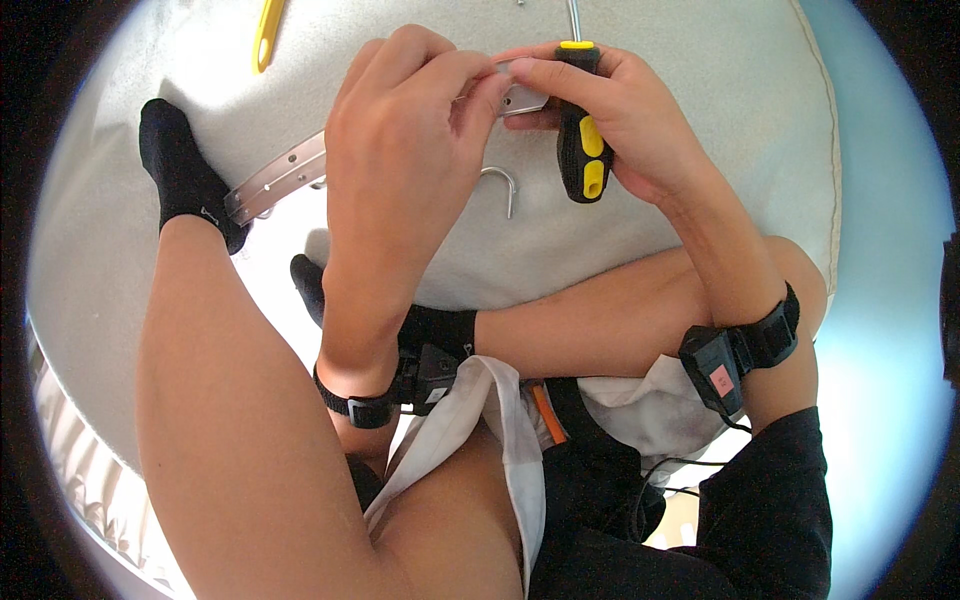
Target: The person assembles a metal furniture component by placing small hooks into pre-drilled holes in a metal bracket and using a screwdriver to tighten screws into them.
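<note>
A flat silver metal strip with small holes [280,177] runs from beside my left foot, behind my left hand, to my right fingers. My left hand [405,125] is closed, its thumb and forefinger pinching near the strip's far end. My right hand [635,115] is closed too: its thumb presses at the strip's end while a screwdriver [572,150] with a black and yellow handle rests in its grip, shaft pointing away from me. Anything small between the fingertips is hidden. Just below the hands, a bent metal hook [512,190] shows; whether it joins the strip cannot be seen.
I sit on a round surface with a pale cloth cover [640,235]. A yellow tool-like piece [267,38] lies at the far left. My legs and feet in black socks [185,160] frame the space. Straps with small black boxes [712,370] circle my forearms, with a cable by the right one.
</note>
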